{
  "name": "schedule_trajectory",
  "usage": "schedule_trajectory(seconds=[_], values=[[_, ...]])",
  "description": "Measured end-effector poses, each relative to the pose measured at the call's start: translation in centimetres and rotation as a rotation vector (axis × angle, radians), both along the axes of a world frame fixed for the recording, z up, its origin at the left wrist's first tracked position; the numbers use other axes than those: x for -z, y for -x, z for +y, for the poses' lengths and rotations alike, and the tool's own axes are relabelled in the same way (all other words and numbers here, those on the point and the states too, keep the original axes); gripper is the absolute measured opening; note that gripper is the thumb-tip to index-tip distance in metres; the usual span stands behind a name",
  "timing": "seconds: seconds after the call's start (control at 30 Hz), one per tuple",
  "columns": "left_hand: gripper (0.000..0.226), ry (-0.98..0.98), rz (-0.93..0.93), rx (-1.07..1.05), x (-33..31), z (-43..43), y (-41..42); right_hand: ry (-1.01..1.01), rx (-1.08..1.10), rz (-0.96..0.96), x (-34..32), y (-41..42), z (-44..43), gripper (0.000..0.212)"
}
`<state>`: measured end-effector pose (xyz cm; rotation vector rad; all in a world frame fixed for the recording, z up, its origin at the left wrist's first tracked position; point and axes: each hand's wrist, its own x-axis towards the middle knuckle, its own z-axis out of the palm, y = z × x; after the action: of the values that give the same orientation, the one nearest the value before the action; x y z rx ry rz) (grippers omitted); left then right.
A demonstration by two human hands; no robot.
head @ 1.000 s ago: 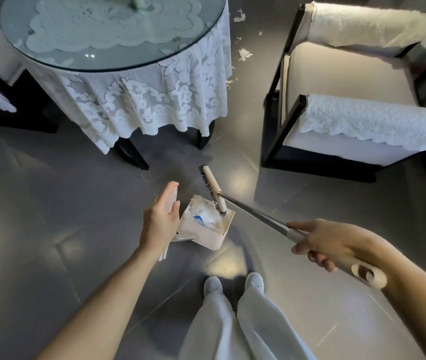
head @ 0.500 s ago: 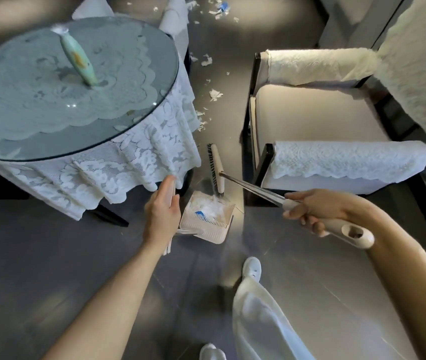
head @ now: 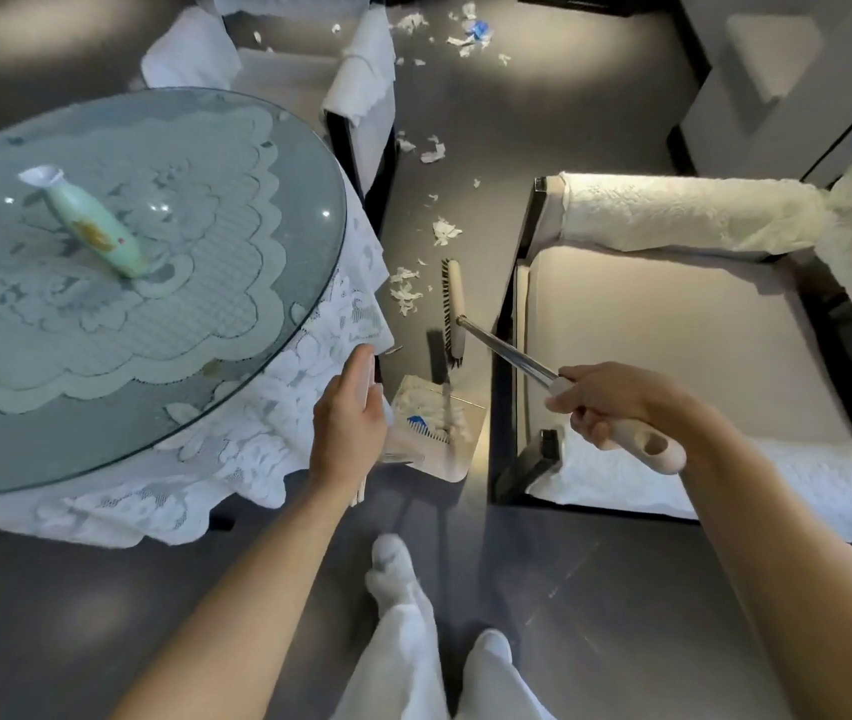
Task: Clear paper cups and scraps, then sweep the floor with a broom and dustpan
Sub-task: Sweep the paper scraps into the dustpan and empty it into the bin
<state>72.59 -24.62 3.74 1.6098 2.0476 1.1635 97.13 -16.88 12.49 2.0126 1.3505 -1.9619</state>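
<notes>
Grey floor (head: 569, 589) — one broom (head: 455, 304), one dustpan (head: 460, 459).

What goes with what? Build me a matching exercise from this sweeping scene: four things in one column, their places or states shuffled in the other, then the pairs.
Things:
1. vase
2. broom head
3. dustpan
4. broom handle

Places or states:
A. gripped by the right hand
B. holds white scraps, its own handle in the left hand
C. on the round glass tabletop
D. beside loose paper scraps on the floor

Pairs: 1-C, 2-D, 3-B, 4-A.
</notes>
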Motion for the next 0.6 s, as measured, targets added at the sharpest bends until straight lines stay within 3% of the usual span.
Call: schedule_trajectory(seconds=[0.23,0.6], values=[[0.044,0.1,0.002,0.111,4.2,11.8,2.1,-0.04,-0.089,-0.094,4.1,2.8,11.6,0.019],[0.041,0.242,-0.017,0.006,6.0,23.8,4.1,-0.082,-0.219,-0.286,9.9,4.5,24.3,0.027]])
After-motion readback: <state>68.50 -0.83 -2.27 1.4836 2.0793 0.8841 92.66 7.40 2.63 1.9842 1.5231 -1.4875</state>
